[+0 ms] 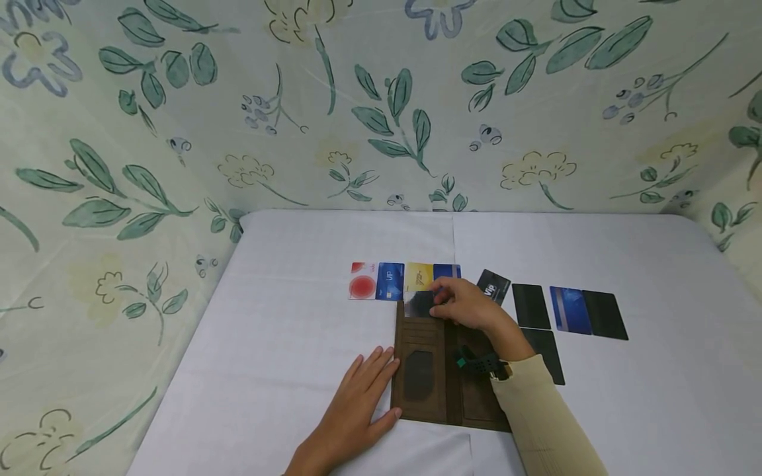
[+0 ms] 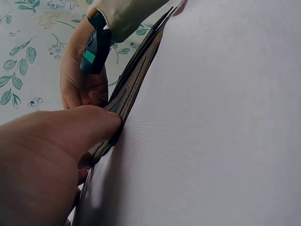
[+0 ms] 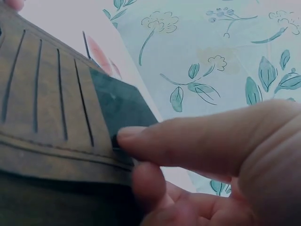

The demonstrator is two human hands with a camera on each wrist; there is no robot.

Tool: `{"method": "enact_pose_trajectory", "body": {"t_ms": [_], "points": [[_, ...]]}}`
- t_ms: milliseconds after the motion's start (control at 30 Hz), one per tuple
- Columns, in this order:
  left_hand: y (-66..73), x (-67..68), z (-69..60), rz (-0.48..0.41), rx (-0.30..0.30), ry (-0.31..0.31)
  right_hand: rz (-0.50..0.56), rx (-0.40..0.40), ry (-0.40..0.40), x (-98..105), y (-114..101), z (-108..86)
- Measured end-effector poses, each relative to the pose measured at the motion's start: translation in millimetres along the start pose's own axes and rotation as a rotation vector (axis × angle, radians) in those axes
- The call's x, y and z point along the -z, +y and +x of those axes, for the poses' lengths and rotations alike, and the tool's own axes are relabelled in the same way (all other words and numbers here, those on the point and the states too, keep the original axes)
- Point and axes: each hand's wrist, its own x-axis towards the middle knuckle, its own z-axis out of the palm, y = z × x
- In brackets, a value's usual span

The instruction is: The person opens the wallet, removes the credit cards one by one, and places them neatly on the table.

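A brown wallet [image 1: 450,396] lies spread open on the white table, with card slots and a clear window on its left panel. At its top left, my right hand [image 1: 467,304] pinches a black card [image 1: 419,303] between thumb and fingertips. In the right wrist view, the black card [image 3: 123,101] sits against the outermost slot of the wallet [image 3: 42,89], with my thumb on its face. My left hand [image 1: 357,403] lies with straight fingers along the wallet's left edge, and its thumb touches the lower corner. The left wrist view shows that thumb on the wallet's edge.
Above the wallet lie a red-and-white card [image 1: 362,281], a blue VIP card [image 1: 390,281], a yellow card [image 1: 419,276] and another blue card [image 1: 448,270]. To the right are a black Vip card [image 1: 494,285], several black cards [image 1: 532,306] and a striped blue card [image 1: 571,310].
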Motion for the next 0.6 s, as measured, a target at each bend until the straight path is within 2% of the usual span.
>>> {"method": "enact_pose_trajectory", "body": {"t_ms": [133,367,600], "points": [[-0.6,-0.9,-0.3,-0.006,0.003,-0.001,0.000,-0.011,0.021,1.0,-0.5,-0.3],[-1.4,-1.4,-0.6,-0.007,-0.008,0.011,-0.003,-0.085,0.059,1.7,-0.6,0.4],[-1.6,-1.1,-0.2,-0.004,-0.027,0.027,-0.063,-0.076,0.073,-1.0,-1.0,2.3]]}}
